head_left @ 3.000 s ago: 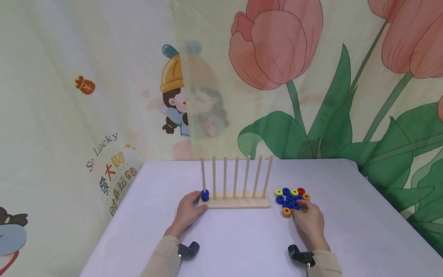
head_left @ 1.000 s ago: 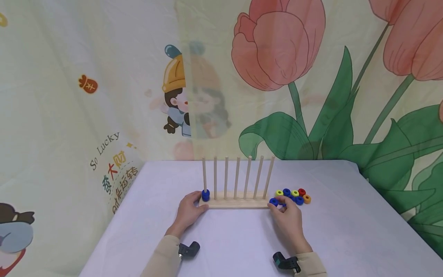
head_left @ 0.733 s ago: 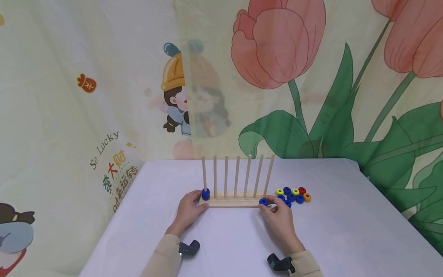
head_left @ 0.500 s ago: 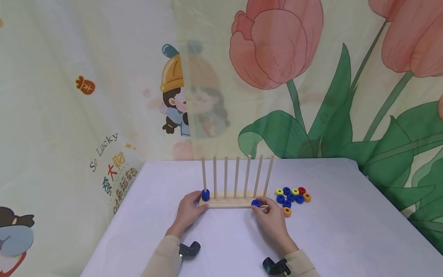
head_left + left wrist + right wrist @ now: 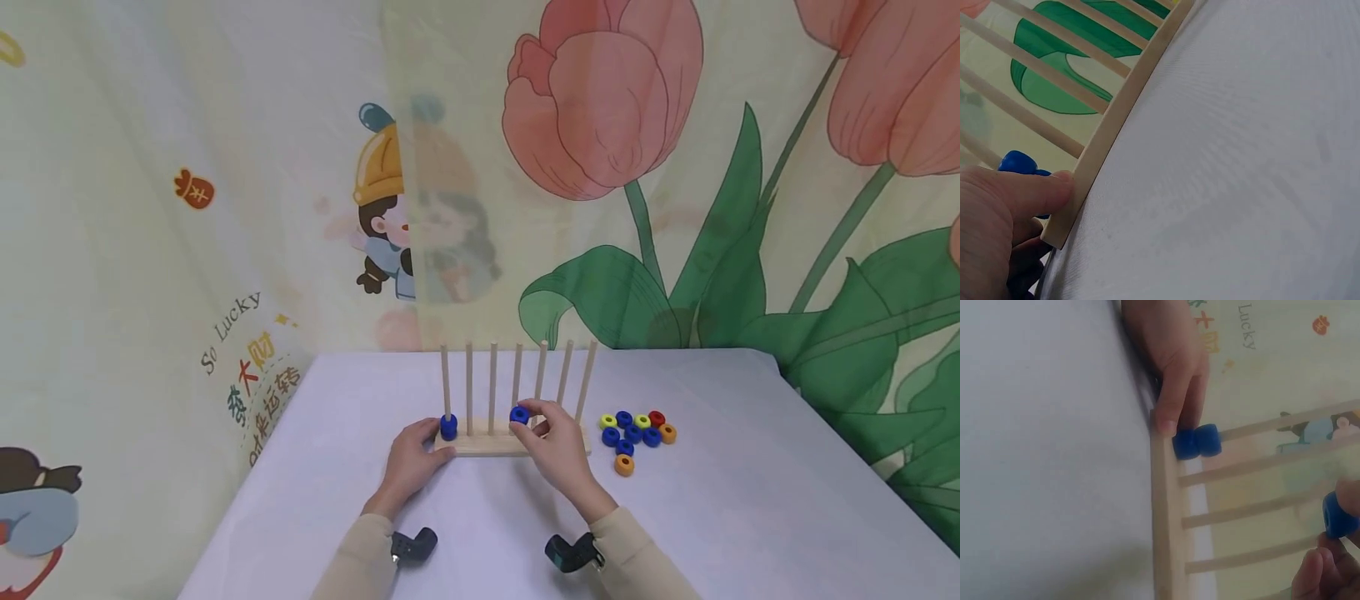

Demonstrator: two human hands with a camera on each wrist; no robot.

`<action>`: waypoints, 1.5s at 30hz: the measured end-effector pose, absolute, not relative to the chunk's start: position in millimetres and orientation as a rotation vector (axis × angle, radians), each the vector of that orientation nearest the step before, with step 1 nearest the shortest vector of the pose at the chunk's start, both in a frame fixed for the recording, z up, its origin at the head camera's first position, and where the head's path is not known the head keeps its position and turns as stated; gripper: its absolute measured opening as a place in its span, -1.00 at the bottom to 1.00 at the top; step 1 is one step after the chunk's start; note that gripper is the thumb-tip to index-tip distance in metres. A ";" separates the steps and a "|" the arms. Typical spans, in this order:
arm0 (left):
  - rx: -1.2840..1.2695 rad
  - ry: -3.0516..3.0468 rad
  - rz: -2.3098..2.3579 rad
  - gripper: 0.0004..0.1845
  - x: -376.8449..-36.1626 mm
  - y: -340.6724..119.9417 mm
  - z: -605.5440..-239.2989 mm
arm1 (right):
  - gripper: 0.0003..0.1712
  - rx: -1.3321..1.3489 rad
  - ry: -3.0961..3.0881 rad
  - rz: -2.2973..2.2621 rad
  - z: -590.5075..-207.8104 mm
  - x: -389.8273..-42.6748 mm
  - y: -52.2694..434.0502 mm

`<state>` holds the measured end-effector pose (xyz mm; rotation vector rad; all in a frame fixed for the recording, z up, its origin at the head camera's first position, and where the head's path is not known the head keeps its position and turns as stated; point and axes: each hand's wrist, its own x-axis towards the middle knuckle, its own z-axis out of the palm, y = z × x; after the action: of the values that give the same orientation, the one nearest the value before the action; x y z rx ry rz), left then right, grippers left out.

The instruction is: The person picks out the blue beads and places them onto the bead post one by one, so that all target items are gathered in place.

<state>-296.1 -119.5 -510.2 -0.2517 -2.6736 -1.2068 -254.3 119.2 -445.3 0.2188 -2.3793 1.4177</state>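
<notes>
A wooden peg rack, its long base [image 5: 480, 446] carrying a row of several upright pegs, stands mid-table. On its leftmost peg sit two stacked blue beads [image 5: 1196, 442]. My left hand [image 5: 412, 462] grips that end of the base, its thumb [image 5: 1035, 192] on the front edge and the other fingers behind. Between thumb and fingertips, my right hand [image 5: 558, 454] pinches another blue bead [image 5: 519, 416], raised above the base and overlapping the middle pegs in the head view. In the right wrist view this bead [image 5: 1339, 515] is off the pegs.
Right of the rack lies a loose cluster of blue beads [image 5: 633, 433], with two yellow beads, a red bead [image 5: 656, 418] and two orange beads, one [image 5: 624, 465] nearest me. A white cloth [image 5: 480, 533] covers the table. A printed curtain [image 5: 465, 167] hangs behind.
My right hand has taken a blue bead from the cluster, carried it left along the rack's front and raised it to the middle pegs. My left hand keeps its grip on the base.
</notes>
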 end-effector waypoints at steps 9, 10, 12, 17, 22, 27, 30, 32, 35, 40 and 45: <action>-0.309 -2.663 -1.177 -0.41 -295.1 -119.3 -512.9 | -0.60 0.441 -2.284 1.331 -413.5 -267.4 96.4; -0.308 -2.665 -1.175 -0.41 -295.5 -119.0 -511.6 | -0.61 0.453 -2.274 1.332 -409.6 -268.7 94.6; -0.311 -2.663 -1.164 -0.41 -296.7 -118.6 -509.6 | -0.63 0.474 -2.263 1.335 -402.3 -271.4 91.2; -0.295 -2.669 -1.167 -0.43 -299.4 -117.2 -504.8 | -0.65 0.523 -2.240 1.358 -386.9 -278.9 83.2; -0.265 -2.669 -1.195 -0.45 -298.6 -116.1 -503.1 | -0.65 0.594 -2.189 1.345 -374.9 -284.8 74.9; -0.257 -2.655 -1.197 -0.45 -297.2 -117.2 -502.7 | -0.55 0.617 -2.141 1.327 -365.0 -287.5 66.3; -0.247 -2.661 -1.188 -0.45 -296.6 -118.2 -502.6 | -0.54 0.612 -2.116 1.333 -359.8 -289.8 61.8; -0.242 -2.666 -1.176 -0.44 -296.5 -119.2 -502.9 | -0.58 0.614 -2.109 1.343 -356.4 -291.3 59.0; -0.237 -2.677 -1.164 -0.43 -296.1 -120.6 -503.8 | -0.62 0.617 -2.120 1.351 -351.7 -294.7 55.0; -0.241 -2.670 -1.162 -0.44 -296.1 -122.0 -505.1 | -0.61 0.572 -2.126 1.375 -347.8 -304.5 47.5; -0.224 -2.674 -1.194 -0.43 -294.3 -117.6 -509.9 | -0.62 0.522 -2.131 1.436 -351.1 -309.8 44.0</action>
<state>-294.3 -117.6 -509.9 -0.2242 -2.6735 -1.1936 -309.8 44.0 -351.1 0.5218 -2.1315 1.4356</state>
